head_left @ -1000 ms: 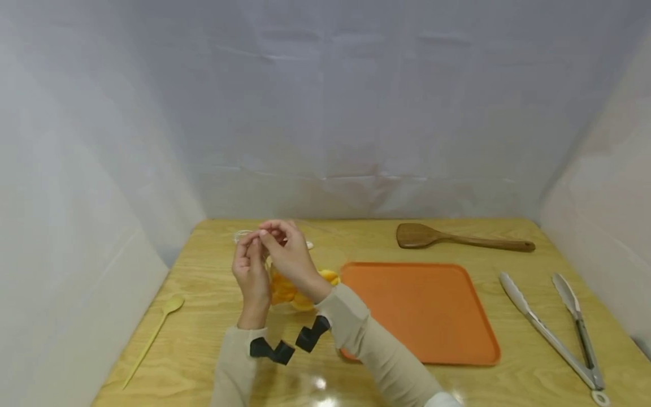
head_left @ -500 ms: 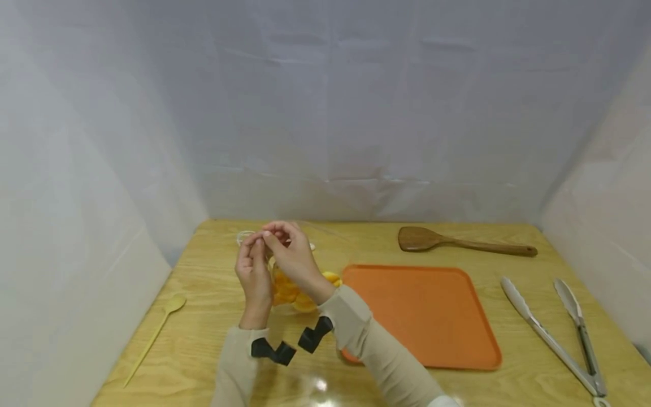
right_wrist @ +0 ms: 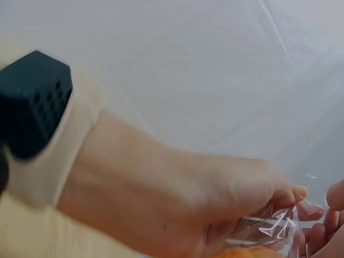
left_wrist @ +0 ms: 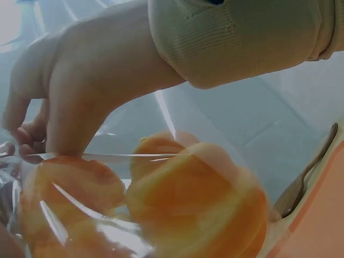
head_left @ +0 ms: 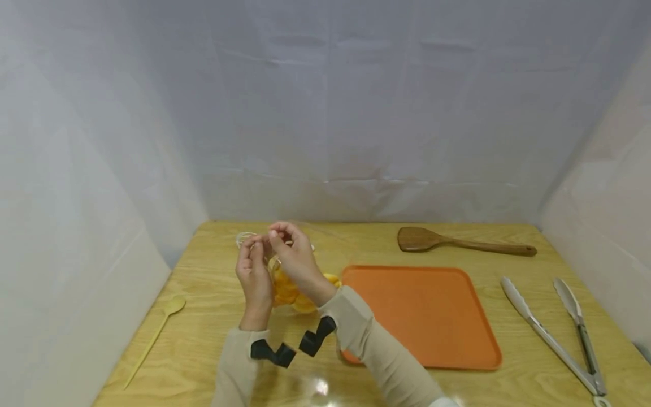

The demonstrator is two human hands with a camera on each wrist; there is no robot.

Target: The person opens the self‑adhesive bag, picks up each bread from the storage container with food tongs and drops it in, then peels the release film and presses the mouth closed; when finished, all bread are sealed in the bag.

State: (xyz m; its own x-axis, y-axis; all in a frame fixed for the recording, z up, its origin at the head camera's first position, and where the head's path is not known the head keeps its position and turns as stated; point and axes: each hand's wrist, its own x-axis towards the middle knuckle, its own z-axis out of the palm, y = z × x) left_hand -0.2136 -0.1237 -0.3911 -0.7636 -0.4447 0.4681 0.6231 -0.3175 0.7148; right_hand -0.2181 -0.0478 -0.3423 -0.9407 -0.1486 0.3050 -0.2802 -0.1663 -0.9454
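Observation:
A clear plastic bag [left_wrist: 185, 188] holds several rounded orange-yellow pieces [head_left: 287, 291], whose kind I cannot make out. Its upper edge is drawn taut in the left wrist view. My left hand [head_left: 256, 280] pinches the film at the bag's top, fingers bent toward the thumb. Just right of it, my right hand [head_left: 299, 263] pinches the same edge between thumb and forefinger, the two sets of fingertips slightly apart. Crinkled film shows between the hands in the right wrist view. Both hands hide much of the bag from the head view.
An orange tray [head_left: 417, 316] lies to the right of the bag. Beyond it are a wooden spatula [head_left: 419, 239] and spread metal tongs [head_left: 549, 336]. A yellow spoon [head_left: 157, 336] lies at left. Some thin white loops [head_left: 244, 238] sit behind the hands.
The fingertips of my two hands, touching before, have come slightly apart, the right ones moving a little to the right. The bag stays in place, and the head view has shifted slightly.

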